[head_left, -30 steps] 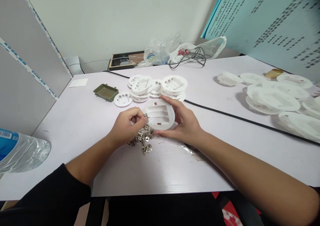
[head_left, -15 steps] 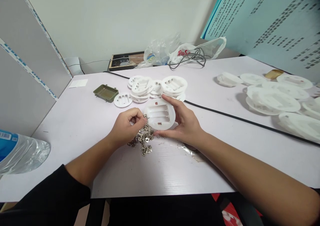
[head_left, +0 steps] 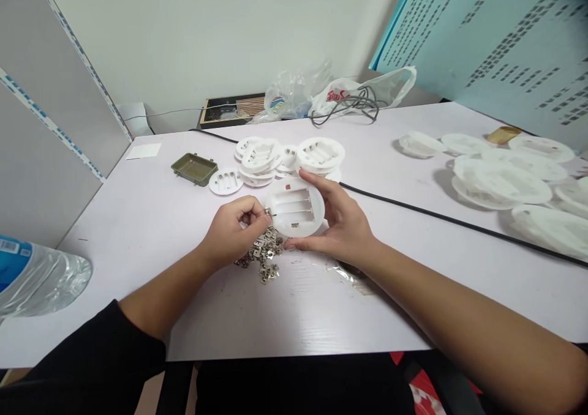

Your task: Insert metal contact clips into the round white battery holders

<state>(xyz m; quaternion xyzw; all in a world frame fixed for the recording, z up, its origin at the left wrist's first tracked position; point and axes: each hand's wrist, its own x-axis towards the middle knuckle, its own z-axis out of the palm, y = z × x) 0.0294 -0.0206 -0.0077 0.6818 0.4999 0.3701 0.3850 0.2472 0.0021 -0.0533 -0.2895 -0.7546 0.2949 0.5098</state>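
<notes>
My right hand (head_left: 340,219) grips the rim of a round white plastic battery holder (head_left: 294,207), which has moulded cell slots and small metal-lined openings. My left hand (head_left: 235,231) is pinched at the holder's left edge, with a small metal battery contact (head_left: 267,213) showing at the fingertips. Just below both hands lies a loose heap of metal contacts (head_left: 261,259). The heap touches the underside of my left hand, and my right thumb is close to it.
Stacked white holders (head_left: 275,161) stand beyond the hands, with an olive plastic case (head_left: 194,169) to their left. A black cable (head_left: 413,212) crosses the white table (head_left: 298,317). White domed plastic covers (head_left: 500,182) lie at right, and a water bottle (head_left: 37,277) at left.
The white holder has shifted slightly right and turned a little in my right hand. My left hand stays pinched at its edge.
</notes>
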